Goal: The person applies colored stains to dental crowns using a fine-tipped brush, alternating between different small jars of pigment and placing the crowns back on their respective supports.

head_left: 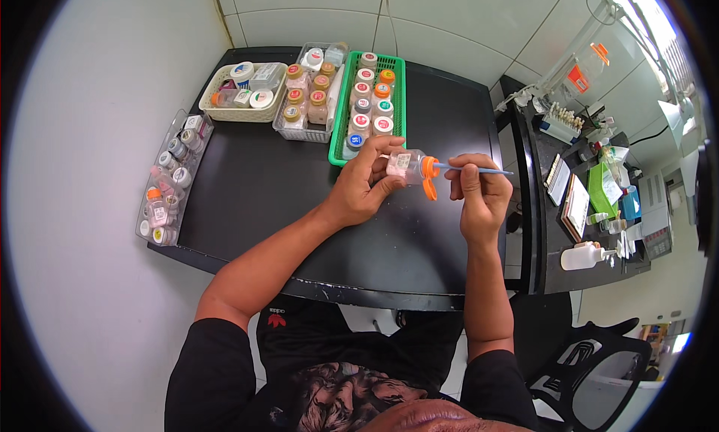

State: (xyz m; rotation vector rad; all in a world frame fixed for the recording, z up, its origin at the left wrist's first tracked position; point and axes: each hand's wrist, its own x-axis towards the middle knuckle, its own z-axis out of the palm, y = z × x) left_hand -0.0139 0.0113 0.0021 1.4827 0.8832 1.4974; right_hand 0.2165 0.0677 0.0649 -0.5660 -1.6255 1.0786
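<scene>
My left hand (pixel 367 181) is closed around a small clear bottle (pixel 405 167) with pale pink powder inside and a label on its side. The bottle lies tilted on its side, its mouth pointing right. Its orange flip cap (pixel 429 188) hangs open below the orange neck. Between the thumb and fingers of my right hand (pixel 481 188) is a thin blue-grey stick (pixel 479 168), perhaps a spatula or brush handle. The stick's left end reaches the bottle's mouth; whether its tip is inside I cannot tell. Both hands are above the black table (pixel 359 241).
Behind my left hand stands a green basket (pixel 335 143) of capped bottles. Further left are a clear bin (pixel 307 134) of powder bottles, a cream basket (pixel 243 115) and a clear tray (pixel 174 200) of jars. On the right, a side counter (pixel 550 271) holds a white pump bottle (pixel 583 257).
</scene>
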